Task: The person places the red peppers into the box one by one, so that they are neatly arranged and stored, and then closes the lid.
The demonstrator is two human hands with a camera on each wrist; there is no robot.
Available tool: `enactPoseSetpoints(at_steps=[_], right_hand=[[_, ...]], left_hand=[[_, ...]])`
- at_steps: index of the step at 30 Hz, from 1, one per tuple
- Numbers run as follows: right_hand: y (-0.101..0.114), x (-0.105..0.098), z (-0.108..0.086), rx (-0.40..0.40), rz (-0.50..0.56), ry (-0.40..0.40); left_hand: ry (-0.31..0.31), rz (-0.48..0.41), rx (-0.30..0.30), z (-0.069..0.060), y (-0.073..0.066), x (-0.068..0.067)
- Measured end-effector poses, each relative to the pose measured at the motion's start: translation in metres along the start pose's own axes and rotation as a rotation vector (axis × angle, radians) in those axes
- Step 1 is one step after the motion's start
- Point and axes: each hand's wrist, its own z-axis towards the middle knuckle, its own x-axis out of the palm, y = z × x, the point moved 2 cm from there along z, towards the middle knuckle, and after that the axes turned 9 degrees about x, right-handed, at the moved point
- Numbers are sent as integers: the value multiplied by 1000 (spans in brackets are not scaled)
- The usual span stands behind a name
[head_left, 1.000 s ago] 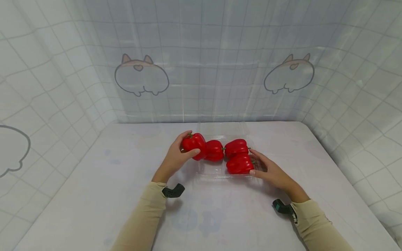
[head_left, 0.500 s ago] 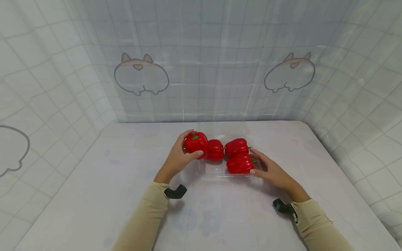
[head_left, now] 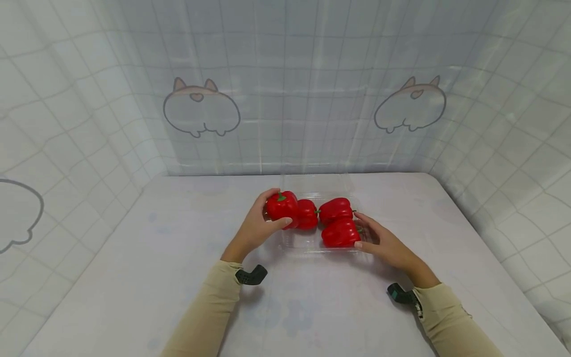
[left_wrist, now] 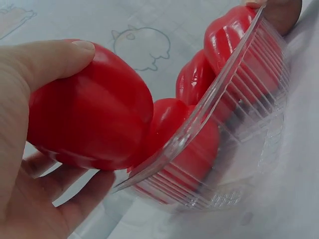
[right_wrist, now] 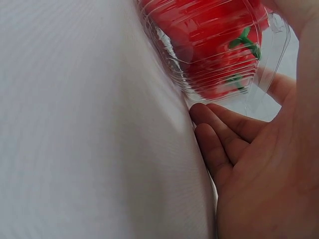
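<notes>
The left hand (head_left: 256, 225) holds a red pepper (head_left: 282, 208), thumb on one side and fingers curled round the other, at the 9 o'clock side of the clear box (head_left: 296, 242). Contact between this pepper and the rim cannot be confirmed. The right hand (head_left: 388, 245) is at 3 o'clock, thumb and fingers spread and loosely bent at the box's end; no firm grip is evident. Inside lie three peppers: at 10 o'clock (head_left: 307, 214), 2 o'clock (head_left: 335, 210) and 4 o'clock (head_left: 341, 233).

Caution: lowering the held pepper here may catch the rim or strike the 10 o'clock pepper, causing it to roll. Sideways pressure may flex the thin wall or slide the box across the surface (head_left: 134, 277) if inadequately braced. Smooth skin may cause slipping.
</notes>
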Motion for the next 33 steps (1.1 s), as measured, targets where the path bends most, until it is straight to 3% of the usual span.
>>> enactPoseSetpoints(at_steps=[9, 19, 33], right_hand=[[2, 0, 3, 6, 4, -2], [-3, 1, 3, 3, 2, -1], [0, -1, 0, 4, 0, -7]], left_hand=[[2, 80, 20, 10, -7, 0], [85, 37, -25, 12, -12, 1], [187, 46, -14, 13, -12, 6]])
